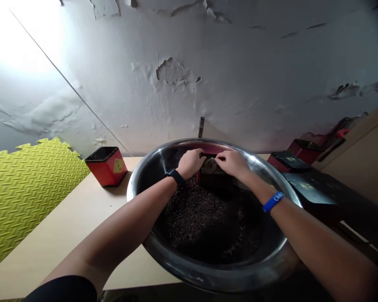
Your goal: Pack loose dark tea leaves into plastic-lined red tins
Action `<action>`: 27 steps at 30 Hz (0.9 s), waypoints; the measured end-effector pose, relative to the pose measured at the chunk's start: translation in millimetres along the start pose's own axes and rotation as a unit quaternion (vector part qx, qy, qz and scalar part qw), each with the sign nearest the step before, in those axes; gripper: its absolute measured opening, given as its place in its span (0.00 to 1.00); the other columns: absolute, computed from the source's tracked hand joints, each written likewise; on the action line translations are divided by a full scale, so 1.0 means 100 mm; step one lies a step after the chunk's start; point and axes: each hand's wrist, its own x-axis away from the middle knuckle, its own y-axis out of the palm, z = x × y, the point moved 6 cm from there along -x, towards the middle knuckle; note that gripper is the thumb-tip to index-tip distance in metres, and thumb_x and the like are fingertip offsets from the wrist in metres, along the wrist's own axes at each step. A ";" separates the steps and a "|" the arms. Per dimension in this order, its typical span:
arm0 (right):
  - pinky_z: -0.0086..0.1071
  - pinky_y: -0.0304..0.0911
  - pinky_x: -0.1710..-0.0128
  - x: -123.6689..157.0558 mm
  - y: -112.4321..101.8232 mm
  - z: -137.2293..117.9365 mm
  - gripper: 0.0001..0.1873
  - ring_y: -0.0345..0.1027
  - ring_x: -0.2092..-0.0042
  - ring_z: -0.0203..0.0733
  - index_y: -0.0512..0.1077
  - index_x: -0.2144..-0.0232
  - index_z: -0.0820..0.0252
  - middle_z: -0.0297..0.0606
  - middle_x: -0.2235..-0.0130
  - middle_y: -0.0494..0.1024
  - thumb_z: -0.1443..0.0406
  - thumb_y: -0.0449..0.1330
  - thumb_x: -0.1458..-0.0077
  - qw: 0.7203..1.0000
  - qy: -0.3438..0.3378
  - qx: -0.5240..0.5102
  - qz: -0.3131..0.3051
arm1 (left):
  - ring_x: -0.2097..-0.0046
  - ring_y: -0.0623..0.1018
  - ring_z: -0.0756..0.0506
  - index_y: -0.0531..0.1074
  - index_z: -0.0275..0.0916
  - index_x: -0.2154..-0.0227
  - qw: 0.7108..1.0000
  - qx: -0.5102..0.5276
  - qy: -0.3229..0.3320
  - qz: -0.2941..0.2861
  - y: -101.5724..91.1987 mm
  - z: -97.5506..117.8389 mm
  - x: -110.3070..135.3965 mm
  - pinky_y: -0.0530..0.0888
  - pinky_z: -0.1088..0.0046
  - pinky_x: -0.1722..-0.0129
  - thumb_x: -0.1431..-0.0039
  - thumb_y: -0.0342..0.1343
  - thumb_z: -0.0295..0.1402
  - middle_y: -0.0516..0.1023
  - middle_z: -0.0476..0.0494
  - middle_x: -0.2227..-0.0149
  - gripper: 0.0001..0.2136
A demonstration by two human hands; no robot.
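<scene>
Peeling white wall [239,75] backs a pale wooden tabletop [66,235] bearing a large steel basin [208,274] of dark loose leaves [204,222]. At its far side, left hand [191,162] and right hand [233,162] grip a red square tin [212,178], fingers curled over its rim.

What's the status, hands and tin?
Left hand, right hand gripping red square tin. Tin in round steel basin of dark leaves. Second red tin apart, left.

Tabletop [66,235] lay open at 8 o'clock of basin [135,184]; red tin [107,167] blocked 10 o'clock, black boxes [315,188] 3 o'clock.
</scene>
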 end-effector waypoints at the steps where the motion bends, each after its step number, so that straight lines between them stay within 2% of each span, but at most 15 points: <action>1: 0.30 0.59 0.68 -0.02 -0.05 0.06 0.10 0.69 0.67 0.41 0.74 0.73 0.59 0.38 0.70 0.77 0.63 0.53 0.50 0.996 0.020 -0.077 0.033 | 0.61 0.74 0.44 0.72 0.38 0.59 1.000 -0.008 0.008 0.021 -0.02 0.00 0.00 0.68 0.69 0.61 0.46 0.53 0.32 0.76 0.40 0.63 0.12; 3: 0.28 0.59 0.73 -0.02 -0.08 0.21 0.10 0.67 0.72 0.38 0.71 0.74 0.60 0.36 0.74 0.75 0.62 0.52 0.50 0.969 0.085 -0.222 0.071 | 0.61 0.73 0.45 0.72 0.38 0.60 0.998 -0.007 0.037 0.047 -0.05 0.04 -0.01 0.68 0.70 0.61 0.46 0.54 0.32 0.74 0.40 0.62 0.11; 5: 0.27 0.56 0.80 -0.01 -0.03 0.35 0.08 0.66 0.76 0.36 0.67 0.75 0.60 0.35 0.77 0.72 0.63 0.51 0.52 0.925 0.164 -0.336 0.072 | 0.62 0.73 0.47 0.73 0.37 0.64 0.995 0.018 0.082 0.045 -0.05 0.12 -0.02 0.68 0.72 0.60 0.43 0.50 0.31 0.74 0.41 0.62 0.08; 7: 0.25 0.54 0.83 0.01 0.04 0.44 0.06 0.66 0.77 0.36 0.65 0.75 0.59 0.34 0.78 0.71 0.64 0.51 0.52 0.884 0.218 -0.409 0.064 | 0.63 0.73 0.48 0.74 0.36 0.67 0.991 0.048 0.121 0.020 -0.03 0.22 -0.02 0.69 0.72 0.61 0.41 0.47 0.33 0.75 0.41 0.63 0.11; 9: 0.25 0.54 0.83 0.03 0.07 0.48 0.05 0.67 0.77 0.36 0.63 0.75 0.58 0.33 0.78 0.71 0.63 0.51 0.51 0.859 0.248 -0.442 0.067 | 0.64 0.74 0.48 0.75 0.36 0.66 0.988 0.062 0.140 -0.009 -0.01 0.31 0.01 0.69 0.72 0.62 0.42 0.49 0.35 0.76 0.41 0.64 0.11; 11: 0.24 0.53 0.83 0.04 0.06 0.48 0.08 0.67 0.76 0.36 0.63 0.74 0.58 0.33 0.78 0.70 0.60 0.51 0.49 0.852 0.255 -0.452 0.068 | 0.64 0.74 0.48 0.74 0.37 0.62 0.985 0.071 0.156 -0.025 -0.01 0.42 0.04 0.68 0.72 0.63 0.44 0.51 0.35 0.77 0.42 0.64 0.11; 14: 0.25 0.54 0.81 0.03 0.06 0.40 0.12 0.67 0.75 0.36 0.65 0.71 0.59 0.35 0.75 0.73 0.56 0.58 0.53 0.863 0.217 -0.455 0.031 | 0.66 0.73 0.49 0.75 0.37 0.63 0.977 0.110 0.170 -0.074 0.02 0.53 0.09 0.68 0.74 0.65 0.43 0.49 0.35 0.77 0.43 0.66 0.12; 16: 0.25 0.57 0.78 0.03 0.09 0.34 0.14 0.66 0.74 0.35 0.66 0.69 0.60 0.36 0.73 0.74 0.60 0.63 0.58 0.868 0.188 -0.459 -0.016 | 0.70 0.73 0.50 0.76 0.35 0.68 0.969 0.140 0.155 -0.133 0.07 0.53 0.09 0.67 0.75 0.69 0.41 0.47 0.38 0.77 0.44 0.70 0.15; 17: 0.26 0.58 0.76 0.03 0.11 0.33 0.14 0.66 0.74 0.35 0.66 0.70 0.61 0.36 0.73 0.75 0.62 0.64 0.60 0.868 0.182 -0.462 -0.031 | 0.71 0.72 0.50 0.76 0.35 0.70 0.969 0.149 0.139 -0.139 0.08 0.50 0.08 0.67 0.75 0.70 0.41 0.45 0.40 0.77 0.44 0.72 0.17; 19: 0.26 0.59 0.75 0.03 0.13 0.34 0.10 0.65 0.75 0.34 0.67 0.73 0.61 0.36 0.75 0.74 0.66 0.62 0.61 0.856 0.186 -0.480 -0.036 | 0.70 0.72 0.50 0.75 0.34 0.69 0.979 0.155 0.100 -0.082 0.03 0.41 0.02 0.67 0.75 0.69 0.41 0.45 0.40 0.77 0.43 0.71 0.16; 21: 0.26 0.58 0.76 0.03 0.12 0.36 0.08 0.63 0.76 0.32 0.66 0.74 0.62 0.34 0.78 0.72 0.68 0.60 0.61 0.831 0.202 -0.518 -0.015 | 0.67 0.73 0.49 0.73 0.35 0.63 0.986 0.150 0.071 -0.009 -0.03 0.31 -0.03 0.68 0.74 0.67 0.43 0.50 0.39 0.77 0.42 0.66 0.14; 22: 0.26 0.58 0.76 0.03 0.11 0.36 0.08 0.62 0.77 0.32 0.66 0.73 0.61 0.33 0.79 0.71 0.69 0.59 0.61 0.814 0.211 -0.542 -0.009 | 0.66 0.74 0.49 0.72 0.35 0.61 0.987 0.142 0.068 0.003 -0.03 0.29 -0.04 0.68 0.74 0.66 0.46 0.53 0.40 0.77 0.42 0.65 0.14; 24: 0.26 0.58 0.77 0.04 0.10 0.33 0.09 0.62 0.78 0.32 0.67 0.71 0.61 0.32 0.79 0.70 0.69 0.57 0.60 0.783 0.220 -0.582 -0.016 | 0.64 0.74 0.47 0.72 0.37 0.60 0.990 0.112 0.083 -0.011 0.03 0.29 -0.05 0.69 0.73 0.65 0.50 0.57 0.40 0.77 0.42 0.63 0.16; 26: 0.26 0.57 0.77 0.04 0.09 0.29 0.09 0.61 0.78 0.32 0.67 0.69 0.62 0.32 0.79 0.69 0.68 0.57 0.59 0.771 0.215 -0.598 -0.029 | 0.64 0.74 0.46 0.73 0.37 0.64 0.992 0.074 0.097 -0.019 0.08 0.32 -0.07 0.68 0.72 0.64 0.48 0.55 0.37 0.77 0.42 0.65 0.11; 27: 0.26 0.57 0.77 0.04 0.09 0.29 0.09 0.60 0.78 0.32 0.67 0.69 0.62 0.32 0.79 0.69 0.67 0.56 0.58 0.777 0.216 -0.590 -0.026 | 0.65 0.74 0.46 0.73 0.38 0.65 0.993 0.062 0.096 -0.011 0.08 0.32 -0.08 0.68 0.72 0.64 0.47 0.53 0.34 0.77 0.42 0.66 0.08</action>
